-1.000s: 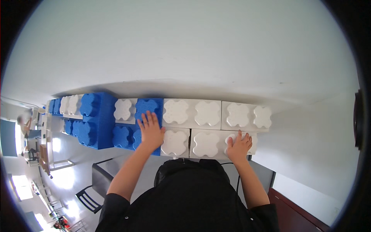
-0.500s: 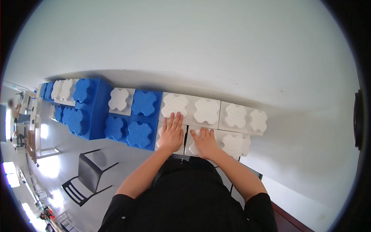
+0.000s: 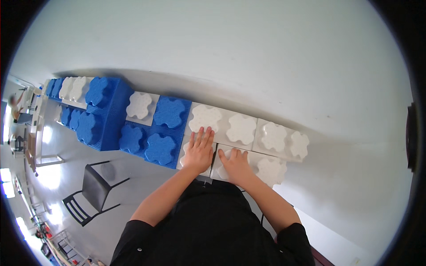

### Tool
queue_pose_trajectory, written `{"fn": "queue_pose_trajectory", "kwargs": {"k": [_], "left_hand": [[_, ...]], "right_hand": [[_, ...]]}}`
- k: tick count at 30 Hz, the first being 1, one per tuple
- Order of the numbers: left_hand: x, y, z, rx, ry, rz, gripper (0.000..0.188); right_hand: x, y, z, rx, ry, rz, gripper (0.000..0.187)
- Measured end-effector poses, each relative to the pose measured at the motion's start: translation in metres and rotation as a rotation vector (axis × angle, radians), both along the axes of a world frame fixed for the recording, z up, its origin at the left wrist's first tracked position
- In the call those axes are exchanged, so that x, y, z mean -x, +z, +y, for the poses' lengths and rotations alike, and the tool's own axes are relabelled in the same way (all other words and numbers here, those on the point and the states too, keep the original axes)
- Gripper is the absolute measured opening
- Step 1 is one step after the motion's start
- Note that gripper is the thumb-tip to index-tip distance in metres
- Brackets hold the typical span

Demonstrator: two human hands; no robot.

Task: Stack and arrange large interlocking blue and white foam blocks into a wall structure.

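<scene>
Large toy building blocks with clover-shaped studs form a low wall in front of me. My left hand [image 3: 199,150] lies on a small white block [image 3: 183,151] in the near row, its fingers stretched forward onto the stud of a white block [image 3: 205,117] behind. My right hand [image 3: 236,166] rests on the longer near white block [image 3: 271,170], thumb apart and fingers slightly bent. It covers much of that block's left stud. A thin dark gap runs between these two near blocks. Neither hand is wrapped round anything.
Another white block [image 3: 274,136] ends the far row at right. Blue blocks [image 3: 160,148] continue leftward, rising to a taller blue stack [image 3: 113,113]. A pale wall [image 3: 248,48] runs behind. A black chair [image 3: 95,188] stands at lower left. Another person [image 3: 20,113] is far left.
The view has tilted slightly, so the blocks' left end sits higher and the chair has shifted left. Both hands stay on the same blocks, with hardly any movement.
</scene>
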State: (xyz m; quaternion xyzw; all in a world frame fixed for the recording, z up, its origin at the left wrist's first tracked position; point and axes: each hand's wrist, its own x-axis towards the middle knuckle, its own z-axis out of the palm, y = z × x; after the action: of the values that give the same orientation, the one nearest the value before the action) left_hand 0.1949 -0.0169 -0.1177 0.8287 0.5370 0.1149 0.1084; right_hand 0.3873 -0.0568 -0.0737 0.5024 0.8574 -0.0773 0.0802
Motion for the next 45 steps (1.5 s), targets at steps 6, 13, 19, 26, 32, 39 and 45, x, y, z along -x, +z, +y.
{"fn": "queue_pose_trajectory", "kwargs": {"k": [6,13,19,26,32,39,45], "left_hand": [[0.0,-0.003,-0.001,-0.013,-0.01,0.006,0.065],[0.005,-0.011,0.002,0.004,-0.033,-0.06,0.064],[-0.047,0.023,-0.004,0.177,-0.181,-0.085,0.067],[-0.189,0.048,-0.05,0.174,-0.752,0.02,0.095],[-0.23,0.029,-0.059,0.265,-0.625,0.425,0.11],[-0.234,0.018,-0.062,0.183,-0.569,0.349,0.049],[-0.23,0.029,-0.064,0.21,-0.572,0.358,0.046]], "right_hand": [[0.011,-0.015,-0.001,-0.099,-0.038,-0.077,0.07],[-0.029,0.004,-0.021,-0.172,-0.018,0.079,0.083],[-0.171,-0.008,-0.052,-0.121,-0.676,0.655,0.053],[-0.231,-0.021,0.008,-0.325,-0.775,0.224,0.084],[-0.237,0.004,0.036,0.206,-1.094,0.184,0.131],[-0.231,-0.014,0.028,0.078,-1.001,0.05,0.133],[-0.23,-0.03,0.021,-0.016,-0.973,0.085,0.131]]}}
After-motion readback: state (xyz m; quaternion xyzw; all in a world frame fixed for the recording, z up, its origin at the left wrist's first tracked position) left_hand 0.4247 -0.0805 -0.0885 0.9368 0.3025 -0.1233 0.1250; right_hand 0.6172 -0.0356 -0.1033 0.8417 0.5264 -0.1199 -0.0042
